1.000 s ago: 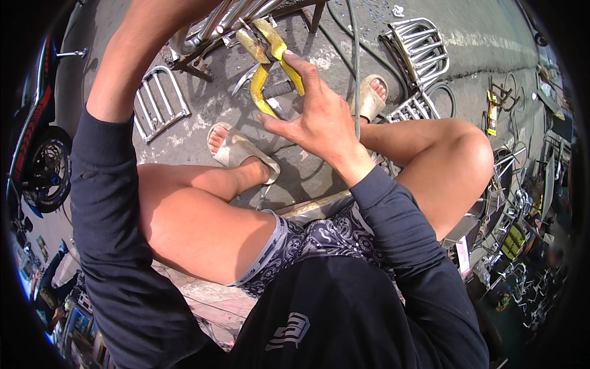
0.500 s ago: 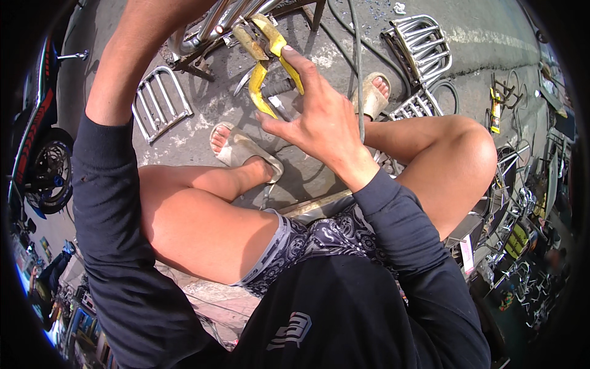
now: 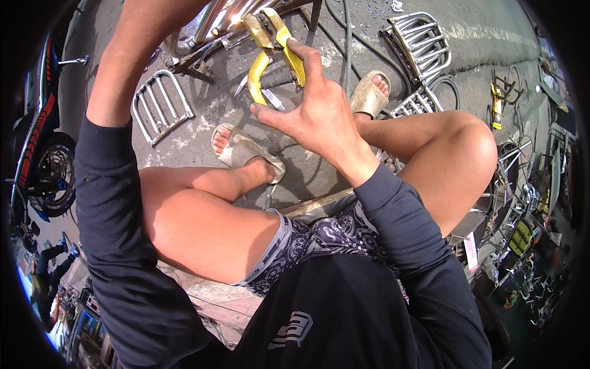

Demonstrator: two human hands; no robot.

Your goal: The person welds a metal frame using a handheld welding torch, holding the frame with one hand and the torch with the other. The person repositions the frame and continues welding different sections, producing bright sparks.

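At the top centre of the frame our right hand (image 3: pixel 319 117) grips yellow-handled pliers (image 3: pixel 275 52), jaws at shiny metal tubes (image 3: pixel 224 15). Our left forearm (image 3: pixel 141 55) rises at upper left, beside a chrome rack (image 3: pixel 161 106) on the concrete ground (image 3: pixel 479 43).

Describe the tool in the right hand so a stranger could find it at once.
Start at the shiny metal tubes at the top of the picture. Just below them the right hand holds pliers whose nose meets the tubes. Their two yellow handles set them apart from the grey metal racks lying on the concrete.
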